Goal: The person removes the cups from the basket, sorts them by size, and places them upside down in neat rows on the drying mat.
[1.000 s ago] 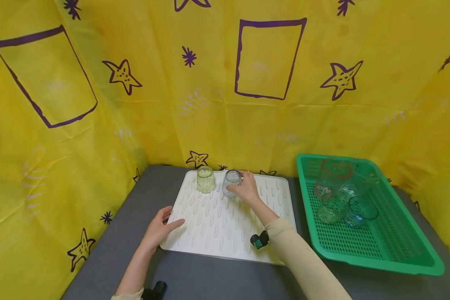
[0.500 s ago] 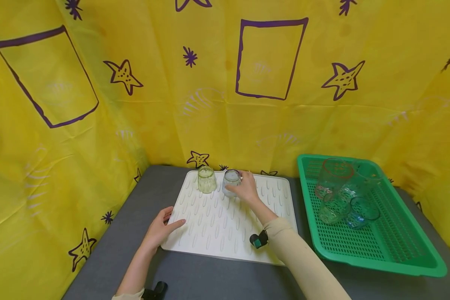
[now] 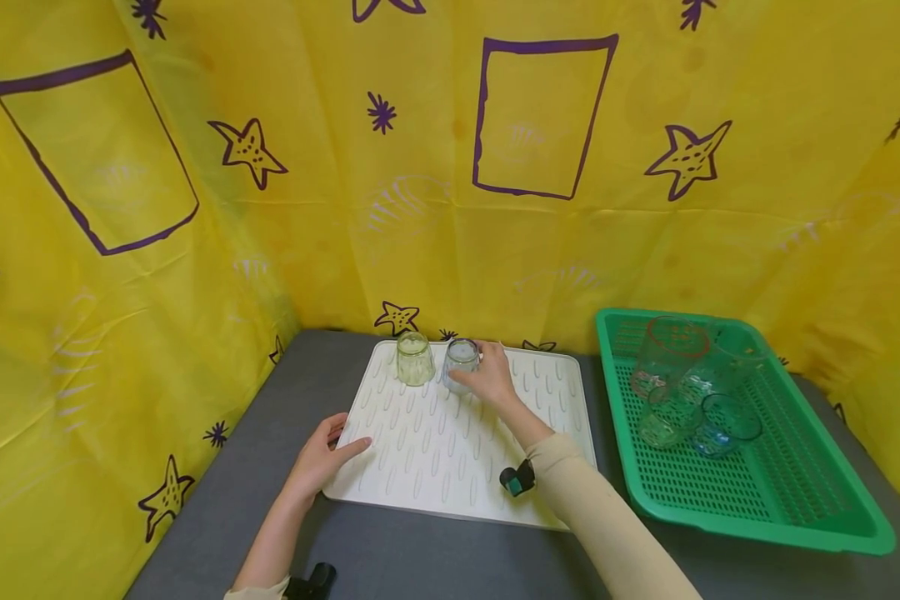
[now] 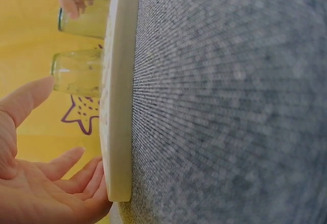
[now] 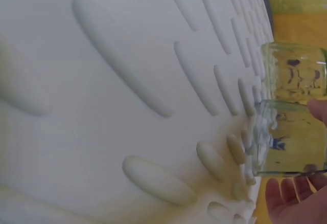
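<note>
On the white ridged mat (image 3: 450,454), my right hand (image 3: 491,375) grips a clear bluish glass (image 3: 460,364), thumb on the near side and fingers on the far side. The glass stands near the back edge, narrower end up. Just left of it, with a small gap between, a pale green glass (image 3: 415,364) stands the same way. My left hand (image 3: 322,454) is at the mat's left edge; in the left wrist view its fingers (image 4: 84,180) touch that edge, while the thumb (image 4: 33,96) stretches out free. Both glasses show side by side in the right wrist view.
Right of the mat stands a green perforated basket (image 3: 622,467). Inside are several glasses, among them a tall red-rimmed glass (image 3: 656,358) and a blue glass (image 3: 720,429). A yellow patterned cloth (image 3: 330,242) hangs behind and beside the grey table (image 3: 420,558).
My right hand has shifted the bluish glass slightly left, narrowing the gap to the pale green glass. My left hand has stayed at the mat's edge.
</note>
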`<state>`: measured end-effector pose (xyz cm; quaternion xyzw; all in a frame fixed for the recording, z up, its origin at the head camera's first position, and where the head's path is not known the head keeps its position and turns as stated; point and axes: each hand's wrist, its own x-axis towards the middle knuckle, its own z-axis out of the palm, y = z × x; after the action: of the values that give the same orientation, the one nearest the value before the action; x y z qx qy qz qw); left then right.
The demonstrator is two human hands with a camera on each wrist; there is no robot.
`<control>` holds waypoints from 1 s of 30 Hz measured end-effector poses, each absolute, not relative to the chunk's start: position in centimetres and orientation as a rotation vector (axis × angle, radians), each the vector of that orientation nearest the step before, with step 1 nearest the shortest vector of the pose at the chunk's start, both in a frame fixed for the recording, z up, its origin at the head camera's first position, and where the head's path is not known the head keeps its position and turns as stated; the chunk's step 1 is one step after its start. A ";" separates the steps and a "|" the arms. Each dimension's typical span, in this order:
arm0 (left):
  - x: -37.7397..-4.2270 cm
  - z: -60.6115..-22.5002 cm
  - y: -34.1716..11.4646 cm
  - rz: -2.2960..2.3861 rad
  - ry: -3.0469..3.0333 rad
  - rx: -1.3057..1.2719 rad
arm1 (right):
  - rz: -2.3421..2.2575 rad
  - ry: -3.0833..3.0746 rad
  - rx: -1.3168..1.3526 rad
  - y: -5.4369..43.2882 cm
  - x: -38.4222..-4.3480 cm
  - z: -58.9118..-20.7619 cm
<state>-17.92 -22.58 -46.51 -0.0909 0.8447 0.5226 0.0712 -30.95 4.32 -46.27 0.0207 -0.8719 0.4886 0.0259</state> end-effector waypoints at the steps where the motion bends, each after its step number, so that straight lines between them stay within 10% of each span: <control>1: -18.0 -46.5 -22.5 1.572 2.537 -0.272 | 1.514 -2.693 0.063 4.5 -30.9 -46.2; 30: -18.0 -46.3 -22.3 1.523 2.509 -0.249 | 1.796 -2.541 -0.036 9.5 -24.7 -40.8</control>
<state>-18.03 -22.32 -46.32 -0.0841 0.8477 0.5145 0.0980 -24.74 9.50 -40.82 -0.0115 -0.8165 0.5771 0.0147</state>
